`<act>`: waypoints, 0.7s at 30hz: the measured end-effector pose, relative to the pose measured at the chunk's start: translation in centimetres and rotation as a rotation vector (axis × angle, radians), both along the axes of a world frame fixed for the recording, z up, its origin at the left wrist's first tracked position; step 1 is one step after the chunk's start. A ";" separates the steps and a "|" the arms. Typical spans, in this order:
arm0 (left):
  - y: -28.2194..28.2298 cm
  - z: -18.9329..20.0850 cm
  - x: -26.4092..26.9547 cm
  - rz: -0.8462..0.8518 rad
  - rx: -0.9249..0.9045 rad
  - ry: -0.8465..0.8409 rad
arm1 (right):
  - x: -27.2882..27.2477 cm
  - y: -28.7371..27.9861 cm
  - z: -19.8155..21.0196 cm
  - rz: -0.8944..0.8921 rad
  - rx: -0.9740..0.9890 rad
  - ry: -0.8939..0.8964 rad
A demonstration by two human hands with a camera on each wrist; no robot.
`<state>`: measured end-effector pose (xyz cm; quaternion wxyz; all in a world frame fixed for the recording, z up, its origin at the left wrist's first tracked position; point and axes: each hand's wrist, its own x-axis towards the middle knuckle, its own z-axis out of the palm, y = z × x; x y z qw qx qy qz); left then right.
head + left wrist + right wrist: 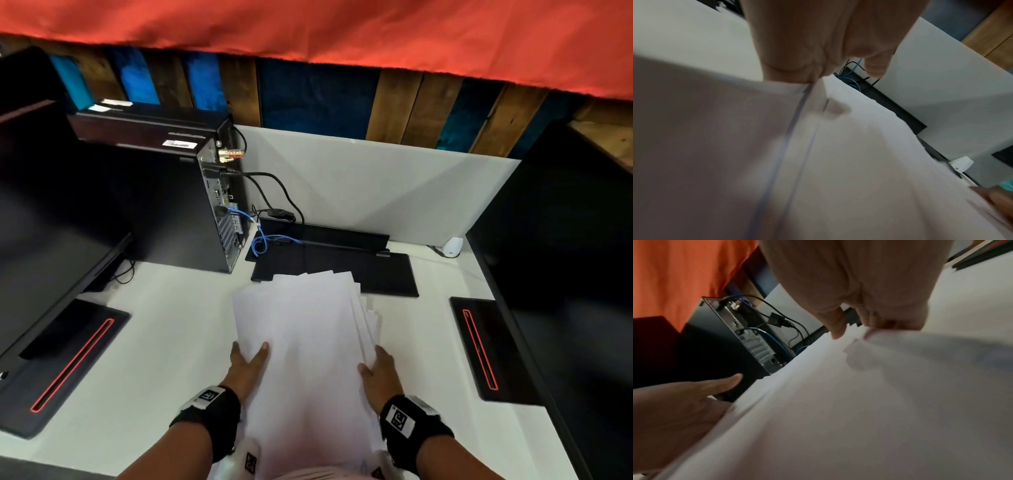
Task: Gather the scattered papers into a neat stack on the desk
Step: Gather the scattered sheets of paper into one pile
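Observation:
A loose stack of white papers (301, 329) is held between both hands above the white desk (164, 329), its far edges fanned and uneven. My left hand (248, 359) grips the stack's left edge, thumb on top and fingers hidden underneath. My right hand (378, 371) grips the right edge the same way, thumb on top. In the left wrist view the papers (838, 162) fill the frame below the left hand (818, 76). In the right wrist view the right hand (855, 327) pinches the papers (859, 402), and the left hand (694, 395) shows at the far side.
A black computer tower (191, 205) with black and blue cables (263, 236) stands behind left. A black keyboard (342, 270) lies just beyond the papers. Dark monitors with red-lined bases (68, 363) (479, 346) flank the desk. A white partition (376, 185) closes the back.

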<state>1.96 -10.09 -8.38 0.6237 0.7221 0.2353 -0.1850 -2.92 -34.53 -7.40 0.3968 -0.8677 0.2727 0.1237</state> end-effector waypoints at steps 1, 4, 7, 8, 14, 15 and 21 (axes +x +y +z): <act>0.0 0.0 0.1 -0.020 -0.011 -0.001 | 0.0 0.3 0.0 0.016 0.084 -0.003; 1.0 -1.0 0.0 -0.151 -0.002 0.021 | 0.2 0.2 -0.2 -0.017 0.164 0.017; 1.6 -1.0 -0.9 -0.236 0.064 0.012 | 0.2 -0.5 -0.9 0.050 0.143 0.083; 1.6 -0.6 -1.2 -0.220 0.070 -0.006 | 0.2 -0.7 -1.1 0.071 0.147 0.099; 0.1 3.1 -1.1 -0.098 -0.181 -0.181 | 0.2 -2.9 -1.3 -0.183 0.377 0.008; 0.1 3.9 -0.8 -0.095 -0.225 -0.199 | 0.1 -3.3 -0.7 -0.228 0.477 -0.041; -0.7 9.5 1.2 -0.124 -0.282 -0.357 | 1.3 -3.3 8.4 -0.216 0.836 -0.325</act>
